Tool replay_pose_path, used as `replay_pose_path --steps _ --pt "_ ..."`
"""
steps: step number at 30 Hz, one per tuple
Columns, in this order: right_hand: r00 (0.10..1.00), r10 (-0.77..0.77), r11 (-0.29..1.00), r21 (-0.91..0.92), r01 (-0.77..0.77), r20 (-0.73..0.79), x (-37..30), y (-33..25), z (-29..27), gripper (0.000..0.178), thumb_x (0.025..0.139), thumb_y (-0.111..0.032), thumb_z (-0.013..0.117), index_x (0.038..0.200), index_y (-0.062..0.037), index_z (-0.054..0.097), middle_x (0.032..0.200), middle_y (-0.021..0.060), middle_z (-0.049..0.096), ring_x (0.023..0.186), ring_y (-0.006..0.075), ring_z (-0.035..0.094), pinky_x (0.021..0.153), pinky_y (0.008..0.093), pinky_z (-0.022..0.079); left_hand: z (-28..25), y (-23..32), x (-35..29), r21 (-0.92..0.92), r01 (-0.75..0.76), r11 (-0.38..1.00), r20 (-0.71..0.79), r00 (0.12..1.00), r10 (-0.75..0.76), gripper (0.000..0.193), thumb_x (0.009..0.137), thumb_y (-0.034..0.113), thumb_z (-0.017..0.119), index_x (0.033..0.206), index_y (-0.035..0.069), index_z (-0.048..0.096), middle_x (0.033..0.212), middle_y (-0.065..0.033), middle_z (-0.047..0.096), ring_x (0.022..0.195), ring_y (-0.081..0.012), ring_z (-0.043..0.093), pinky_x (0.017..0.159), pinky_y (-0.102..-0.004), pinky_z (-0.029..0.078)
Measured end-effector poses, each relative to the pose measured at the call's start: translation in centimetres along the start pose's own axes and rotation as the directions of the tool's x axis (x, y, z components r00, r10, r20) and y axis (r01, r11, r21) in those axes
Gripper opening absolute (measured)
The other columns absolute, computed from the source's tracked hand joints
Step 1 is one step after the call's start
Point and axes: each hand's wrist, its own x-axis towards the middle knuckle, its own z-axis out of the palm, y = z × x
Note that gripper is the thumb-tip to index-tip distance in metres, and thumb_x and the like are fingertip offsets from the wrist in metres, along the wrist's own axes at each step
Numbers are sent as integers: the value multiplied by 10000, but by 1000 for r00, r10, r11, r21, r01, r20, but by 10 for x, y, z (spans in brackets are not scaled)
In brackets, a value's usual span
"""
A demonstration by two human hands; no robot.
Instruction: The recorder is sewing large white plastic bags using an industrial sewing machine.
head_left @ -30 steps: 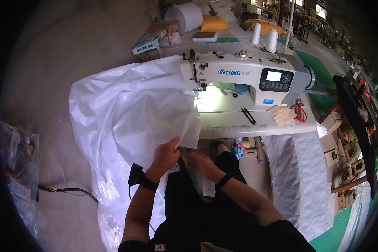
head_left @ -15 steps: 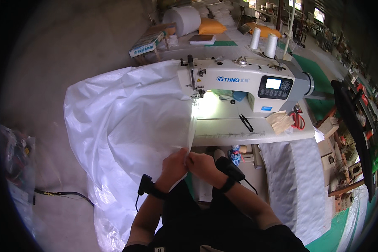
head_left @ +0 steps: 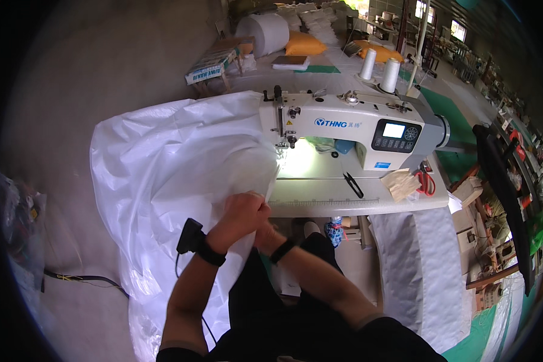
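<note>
I'm looking down on the white sheet [head_left: 163, 157], and it sprawls in loose folds left of the sewing machine [head_left: 338, 120], its right edge running from the glare at the needle end down toward my hands, its lower part hanging beside my legs. Here's my left hand [head_left: 242, 212], over the sheet near that edge, fingers curled in; whether they pinch the material, I can't tell. My right hand [head_left: 263, 234] sits tucked just below and behind it, mostly hidden, so I can't call that grip either. There's a black band on each wrist, with a black box [head_left: 190, 235] at the left one. Right of the hands runs the pale table [head_left: 320, 209], a ruler scale near its front edge. On it I have black snips [head_left: 353, 185], a tan scrap [head_left: 400, 183] and red-handled scissors [head_left: 427, 183]. Two white spools [head_left: 390, 76] stand behind the machine, and a pale panel [head_left: 416, 265] hangs at the table's right.
</note>
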Motion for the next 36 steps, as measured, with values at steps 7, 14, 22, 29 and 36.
replay_pose_path --steps 7,14,22,29,36 --pt "743 169 882 237 -407 648 -65 -36 34 163 873 -148 580 970 -21 613 875 101 679 795 252 674 703 358 553 57 12 -40 -86 256 963 252 941 -228 224 801 253 578 739 40 609 710 -189 613 714 -392 612 654 -465 481" --pt "732 514 619 -398 -677 -447 -66 -10 -102 284 885 -250 502 925 10 609 843 197 676 813 355 670 718 453 529 77 13 -62 -262 371 891 118 929 -352 260 853 282 556 742 50 591 712 -197 614 717 -414 606 627 -484 475" --pt "583 532 464 -365 -807 -614 31 28 -138 308 876 -186 492 1051 58 562 870 198 683 848 329 679 735 413 539 62 27 -46 -275 305 912 108 952 -286 257 850 283 532 774 50 608 723 -201 617 738 -416 605 668 -491 473" --pt "615 464 305 -537 -787 -638 14 13 -98 507 839 -123 506 1229 195 440 748 155 687 674 251 695 574 336 549 73 4 -42 -322 397 860 143 918 -370 246 838 251 576 812 11 626 784 -231 621 775 -413 616 666 -452 484" --pt "622 439 279 -560 -780 -648 -1 -8 -78 447 864 -115 474 1228 144 464 743 139 685 645 263 691 553 351 548 63 -21 -40 -321 344 882 136 939 -316 217 848 203 577 906 3 639 845 -219 630 838 -375 632 737 -444 487"
